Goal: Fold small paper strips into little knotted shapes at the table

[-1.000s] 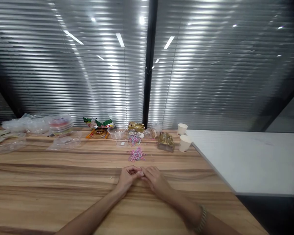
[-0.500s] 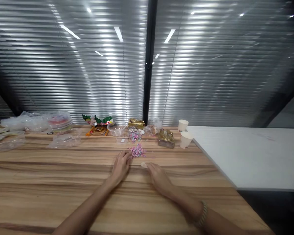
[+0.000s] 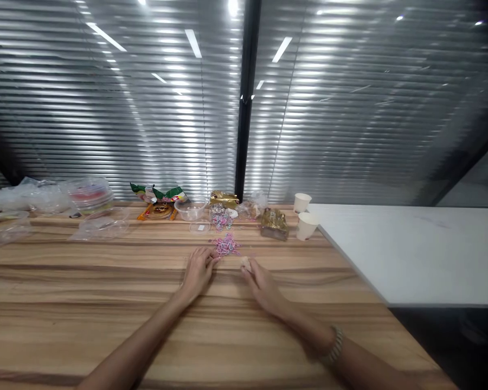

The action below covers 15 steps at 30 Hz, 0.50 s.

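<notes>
A loose pile of small pink, white and blue pieces (image 3: 226, 245) lies on the wooden table (image 3: 106, 303). My left hand (image 3: 199, 270) rests at the pile's lower left edge, thumb and fingertips close together; whatever they may pinch is too small to make out. To the right of the pile, my right hand (image 3: 262, 284) holds a small pale beige lump (image 3: 246, 264) between thumb and fingers. Behind the pile, more of the coloured pieces (image 3: 222, 219) sit at a clear plastic bag.
Farther back are a clear bowl (image 3: 191, 209), a round lid (image 3: 199, 226), green and orange snack packets (image 3: 158, 210), gold packages (image 3: 274, 224) and two paper cups (image 3: 307, 226). Stacked clear lids (image 3: 90, 196) and plastic bags stand left. A white table (image 3: 415, 249) adjoins at right.
My right hand has shifted slightly up, and its thumb now shows against the pale lump. My left hand stays by the pile. The whole view has shifted a little.
</notes>
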Available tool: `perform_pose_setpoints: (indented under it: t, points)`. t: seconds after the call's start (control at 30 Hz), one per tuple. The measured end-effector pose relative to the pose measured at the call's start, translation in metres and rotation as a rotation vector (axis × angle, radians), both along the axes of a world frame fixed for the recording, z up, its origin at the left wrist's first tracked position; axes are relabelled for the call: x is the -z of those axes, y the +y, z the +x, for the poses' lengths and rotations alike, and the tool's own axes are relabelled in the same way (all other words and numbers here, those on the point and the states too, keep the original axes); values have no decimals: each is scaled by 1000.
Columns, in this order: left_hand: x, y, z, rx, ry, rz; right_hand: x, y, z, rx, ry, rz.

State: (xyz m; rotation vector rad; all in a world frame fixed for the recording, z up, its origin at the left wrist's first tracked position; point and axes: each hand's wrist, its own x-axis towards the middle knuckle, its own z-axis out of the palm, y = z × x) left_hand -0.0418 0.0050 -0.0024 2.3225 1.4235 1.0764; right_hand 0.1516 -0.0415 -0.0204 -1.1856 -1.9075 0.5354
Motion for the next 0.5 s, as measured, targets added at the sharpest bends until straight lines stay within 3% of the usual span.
perform_pose_setpoints:
  t: [0.13,0.27,0.5]
  points:
    - [-6,-24,17,117,-155,-132,0,2,0,-87,167,-48]
    - [-7,-43,30,187,-276,-277,-4,1,3,-73,121,-52]
    - [1,-39,31,212,-400,-366,-10,-2,2,-109,30,-6]
